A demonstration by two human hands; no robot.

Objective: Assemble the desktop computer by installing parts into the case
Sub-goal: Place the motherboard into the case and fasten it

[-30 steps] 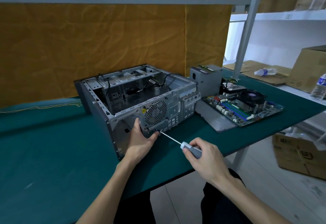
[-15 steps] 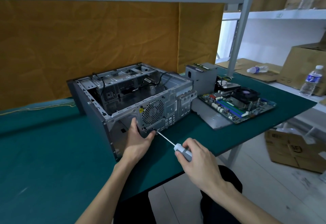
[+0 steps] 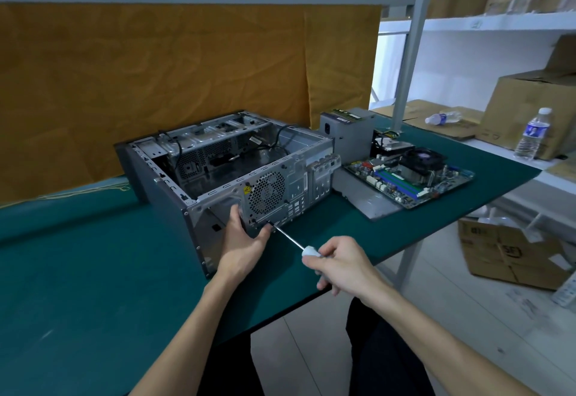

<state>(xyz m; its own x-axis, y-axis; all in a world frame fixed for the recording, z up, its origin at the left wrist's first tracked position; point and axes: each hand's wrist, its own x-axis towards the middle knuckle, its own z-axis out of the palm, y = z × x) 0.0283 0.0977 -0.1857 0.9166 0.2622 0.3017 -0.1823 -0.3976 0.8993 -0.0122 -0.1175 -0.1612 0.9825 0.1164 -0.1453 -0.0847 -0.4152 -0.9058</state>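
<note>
An open grey computer case (image 3: 174, 196) lies on its side on the green table (image 3: 78, 271), its rear panel with the fan grille (image 3: 266, 191) facing me. My left hand (image 3: 244, 244) grips the lower edge of that rear panel, thumb by the grille's bottom corner. My right hand (image 3: 341, 263) holds a white-handled screwdriver (image 3: 308, 250); its shaft tip touches the panel just below the grille. To the right lie a motherboard (image 3: 411, 174) with a black cooler and a grey power supply (image 3: 349, 131).
A flat grey side panel (image 3: 371, 199) lies under the motherboard. A metal frame post (image 3: 408, 53) rises behind the table. Shelves at right hold cardboard boxes (image 3: 530, 109) and water bottles (image 3: 533, 134). Another box (image 3: 511, 252) sits on the floor.
The view has shifted slightly, so the scene sits a bit further left. Both hands stay at the rear panel; my right-hand fingers have shifted on the screwdriver handle.
</note>
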